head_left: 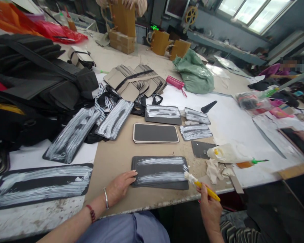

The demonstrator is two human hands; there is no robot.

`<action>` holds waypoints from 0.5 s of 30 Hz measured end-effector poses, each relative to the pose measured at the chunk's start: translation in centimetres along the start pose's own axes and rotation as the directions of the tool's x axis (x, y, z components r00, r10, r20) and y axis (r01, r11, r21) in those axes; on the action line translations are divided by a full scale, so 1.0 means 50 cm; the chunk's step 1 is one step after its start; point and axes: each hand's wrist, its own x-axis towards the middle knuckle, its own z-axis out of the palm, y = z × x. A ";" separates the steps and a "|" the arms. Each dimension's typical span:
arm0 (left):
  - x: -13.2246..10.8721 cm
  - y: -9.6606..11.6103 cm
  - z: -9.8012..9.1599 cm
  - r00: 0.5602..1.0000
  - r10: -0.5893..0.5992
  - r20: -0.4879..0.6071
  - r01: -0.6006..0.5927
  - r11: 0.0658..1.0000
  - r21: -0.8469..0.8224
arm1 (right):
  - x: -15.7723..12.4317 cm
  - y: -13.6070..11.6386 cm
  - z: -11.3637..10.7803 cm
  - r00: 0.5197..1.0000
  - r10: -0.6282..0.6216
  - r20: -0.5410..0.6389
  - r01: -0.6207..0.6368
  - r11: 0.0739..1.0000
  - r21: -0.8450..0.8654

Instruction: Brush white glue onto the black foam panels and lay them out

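In front of me lies a stack of dark rectangular panels [160, 172], its top one streaked with white glue along both long edges and bare in the middle. My left hand [120, 188] rests its stretched fingertips on the panels' left edge. A yellow-handled brush [209, 192] is gripped in my right hand [209, 207], its white-coated bristles touching the top panel's right edge. Just beyond the stack sits a dark panel with a light border [156, 133]. Other glue-streaked panels surround it, including a long one [45, 182] at the left and a smaller one [196, 132] at the right.
At the right lie a glue-smeared white bottle [229, 152] and crumpled scraps [214, 171]. Black bags [40, 81] crowd the left. Bundled beige panels [138, 79], a pink roll [175, 82] and a green bag [195, 72] sit farther back. Other people work across and to the right.
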 end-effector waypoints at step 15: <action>0.006 0.027 0.000 0.998 -0.057 -0.035 0.059 0.995 0.076 | 0.120 -0.026 0.007 0.941 -0.303 0.149 0.301 0.953 0.033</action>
